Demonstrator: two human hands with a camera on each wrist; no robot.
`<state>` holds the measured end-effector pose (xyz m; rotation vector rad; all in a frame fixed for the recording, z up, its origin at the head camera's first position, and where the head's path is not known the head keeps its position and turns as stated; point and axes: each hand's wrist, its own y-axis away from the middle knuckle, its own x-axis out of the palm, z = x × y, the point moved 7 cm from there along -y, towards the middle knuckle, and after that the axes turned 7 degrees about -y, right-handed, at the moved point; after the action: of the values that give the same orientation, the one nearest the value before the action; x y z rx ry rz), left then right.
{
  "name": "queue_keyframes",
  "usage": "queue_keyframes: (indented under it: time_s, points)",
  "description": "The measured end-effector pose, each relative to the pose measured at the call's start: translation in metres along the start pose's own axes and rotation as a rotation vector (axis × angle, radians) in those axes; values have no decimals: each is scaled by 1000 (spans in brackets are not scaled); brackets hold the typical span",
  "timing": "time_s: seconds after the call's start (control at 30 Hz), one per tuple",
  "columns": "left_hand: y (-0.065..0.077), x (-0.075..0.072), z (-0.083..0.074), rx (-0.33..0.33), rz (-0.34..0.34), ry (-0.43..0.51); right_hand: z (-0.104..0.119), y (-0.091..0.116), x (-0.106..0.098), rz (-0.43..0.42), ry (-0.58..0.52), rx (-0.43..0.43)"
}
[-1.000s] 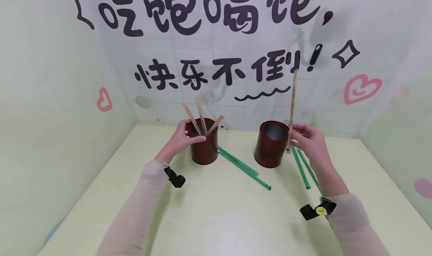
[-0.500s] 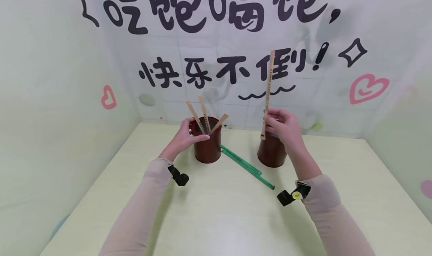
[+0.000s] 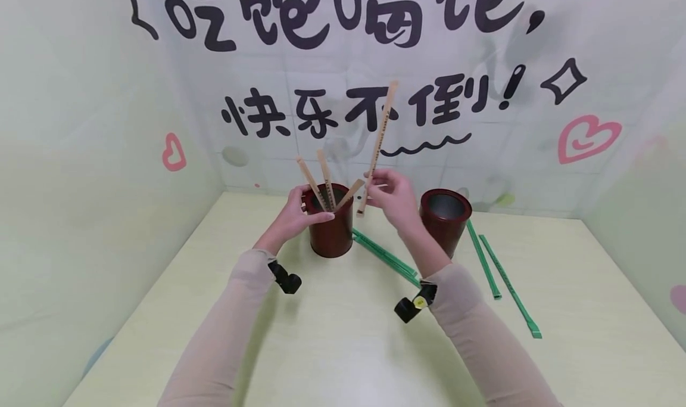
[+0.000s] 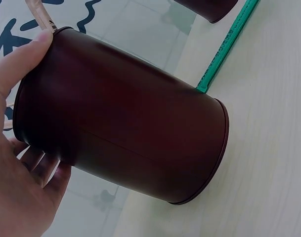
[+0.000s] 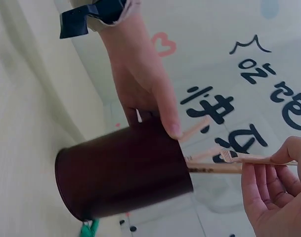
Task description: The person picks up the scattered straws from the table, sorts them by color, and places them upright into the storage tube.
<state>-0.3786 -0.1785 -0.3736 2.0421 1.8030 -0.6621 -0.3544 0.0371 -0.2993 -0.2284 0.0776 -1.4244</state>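
Note:
My left hand (image 3: 292,219) grips the rim of the left dark red canister (image 3: 331,237), thumb on the near side and fingers round the far side. Inside it lean three slim tan paper-wrapped sticks (image 3: 325,171). My right hand (image 3: 395,201) pinches another tan wrapped stick (image 3: 382,136) near its lower end. That stick is almost upright, with its bottom just right of the canister's mouth and apart from it. In the right wrist view, its striped end (image 5: 228,156) sticks out past the fingers, facing the canister (image 5: 123,170).
A second dark red canister (image 3: 446,207) stands at the right, its visible inside dark grey. Green wrapped sticks (image 3: 383,253) lie between the canisters, partly behind my right forearm. Two more green sticks (image 3: 509,282) lie right of the second canister. A printed wall stands behind the table.
My right hand has carried the tan stick leftward, from the right canister's side across its front to beside the left canister. The left hand has kept its grip on the left canister.

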Motion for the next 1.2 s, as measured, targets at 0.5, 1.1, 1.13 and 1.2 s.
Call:
queue_keyframes:
  time_s: [0.5, 1.1, 1.13, 1.2]
  points:
    - [-2, 6, 0, 17, -11, 22, -12, -26, 44, -25, 276, -86]
    - [2, -1, -4, 24, -18, -6, -5, -7, -21, -29, 311, -80]
    - [2, -1, -4, 25, -17, -4, -3, -5, -28, -37, 320, -86]
    - [2, 0, -4, 29, -16, 2, 1, -3, -41, -57, 334, -98]
